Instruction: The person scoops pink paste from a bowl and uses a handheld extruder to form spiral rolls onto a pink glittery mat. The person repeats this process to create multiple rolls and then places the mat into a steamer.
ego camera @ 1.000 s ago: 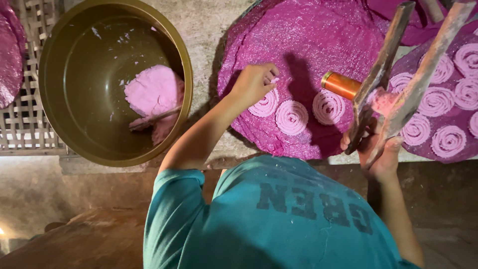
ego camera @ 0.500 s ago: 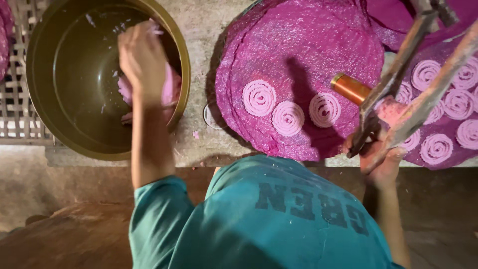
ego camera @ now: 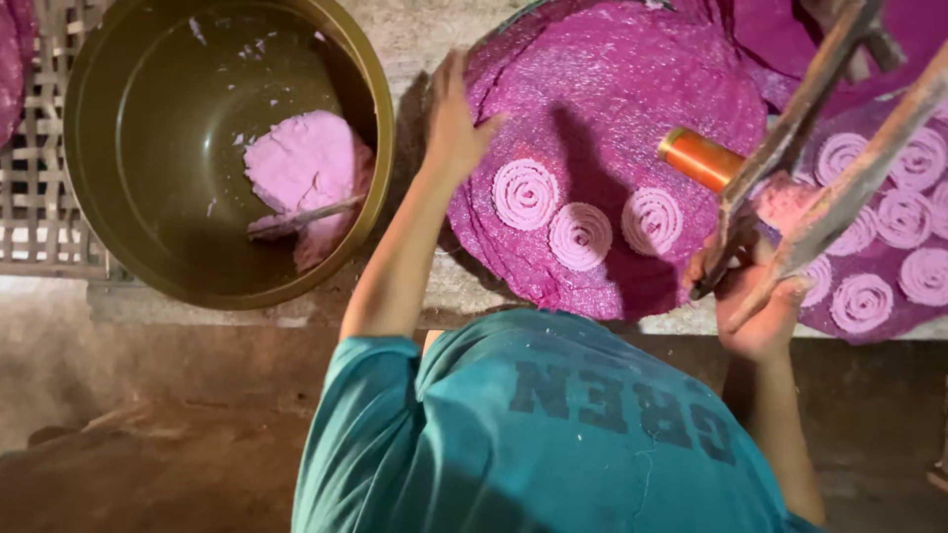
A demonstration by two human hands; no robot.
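Observation:
My left hand [ego camera: 456, 116] lies with fingers spread on the left edge of a round purple mat [ego camera: 632, 89]. Three pink dough spirals [ego camera: 580, 235] sit on that mat. My right hand [ego camera: 755, 301] is closed around the two long wooden handles of a press [ego camera: 834, 148], whose orange metal cylinder [ego camera: 699, 158] points over the mat. To the left stands a large olive metal bowl [ego camera: 148, 266] with a lump of pink dough [ego camera: 301, 163] and a spoon [ego camera: 296, 219] stuck in it.
A second purple mat [ego camera: 913, 316] at the right carries several pink spirals. A woven lattice tray [ego camera: 35, 212] lies at the far left behind the bowl. The stone ledge [ego camera: 474, 291] drops to a dirt floor in front.
My left hand has left the bowl and swung right onto the edge of the purple mat. The right hand and the press have stayed put.

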